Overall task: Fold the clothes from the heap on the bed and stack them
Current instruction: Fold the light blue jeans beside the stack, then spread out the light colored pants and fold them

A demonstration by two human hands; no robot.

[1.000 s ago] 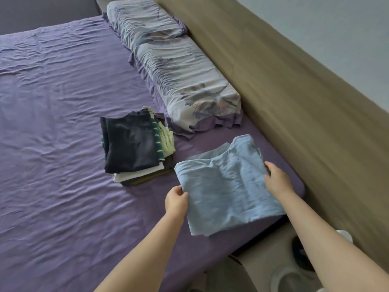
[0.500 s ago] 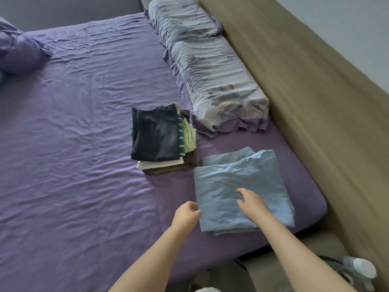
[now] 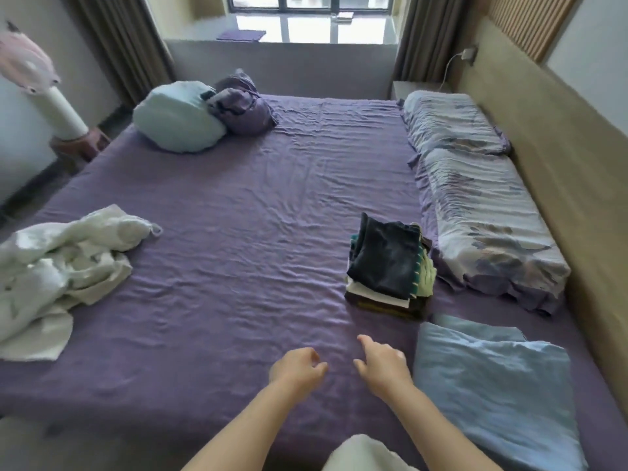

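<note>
A folded light blue garment [image 3: 492,389] lies flat on the purple bed [image 3: 238,232] at the near right. Just beyond it stands a stack of folded clothes [image 3: 387,266] with a dark piece on top. A heap of white clothes [image 3: 57,266] sprawls at the left edge of the bed. My left hand [image 3: 295,368] and my right hand [image 3: 380,363] hover over the bare sheet near the front edge, left of the blue garment. Both hold nothing, fingers loosely curled.
Two patterned pillows [image 3: 475,205] run along the headboard on the right. A pale blue cushion [image 3: 176,117] and a bundled purple cover [image 3: 241,107] sit at the far side. A bedside lamp [image 3: 51,96] stands at the left, and a window [image 3: 306,15] lies beyond.
Both hands let go of the blue garment, which now lies flat, and moved left off it. My view swung up and left, bringing the white heap into sight.
</note>
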